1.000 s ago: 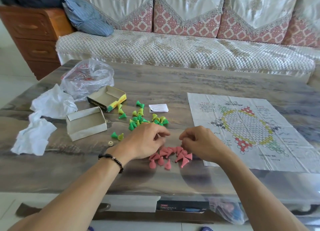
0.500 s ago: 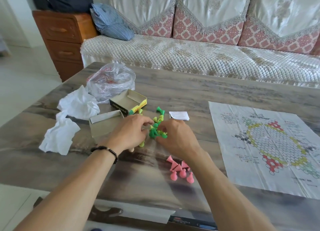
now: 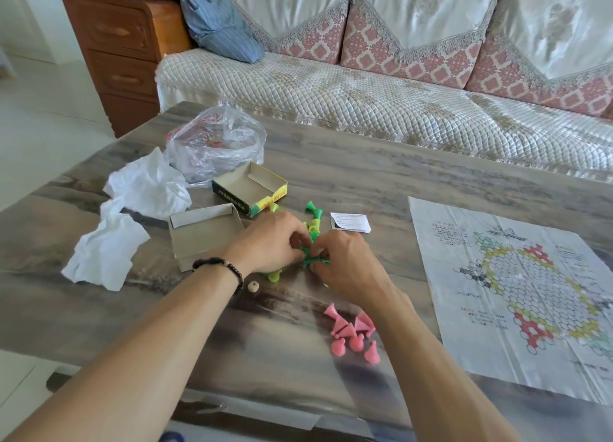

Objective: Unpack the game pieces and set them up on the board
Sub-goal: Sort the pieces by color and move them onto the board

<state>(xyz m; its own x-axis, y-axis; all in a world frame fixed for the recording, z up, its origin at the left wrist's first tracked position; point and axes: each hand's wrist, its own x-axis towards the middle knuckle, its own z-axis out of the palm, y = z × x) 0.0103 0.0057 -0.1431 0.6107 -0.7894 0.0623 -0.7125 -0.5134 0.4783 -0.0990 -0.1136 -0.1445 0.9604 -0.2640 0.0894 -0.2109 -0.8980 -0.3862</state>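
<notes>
My left hand (image 3: 270,242) and my right hand (image 3: 345,262) meet over a cluster of green pieces (image 3: 306,254) and yellow-green pieces (image 3: 313,226) in the middle of the table. Fingers of both hands are curled round green pieces; most of the cluster is hidden under them. A pile of pink cone pieces (image 3: 351,332) lies nearer me, under my right forearm. The paper game board (image 3: 517,292) lies flat to the right, with no pieces on it.
Two open cardboard box halves (image 3: 202,234) (image 3: 248,187), crumpled white tissue (image 3: 132,216), a plastic bag (image 3: 215,146) and a small printed slip (image 3: 350,222) lie at left and centre. A small wooden bead (image 3: 253,287) sits by my left wrist. A sofa (image 3: 365,93) stands behind the table.
Both hands have left the pink pile and moved up to the green and yellow-green pieces, gathering them together. The camera has turned left.
</notes>
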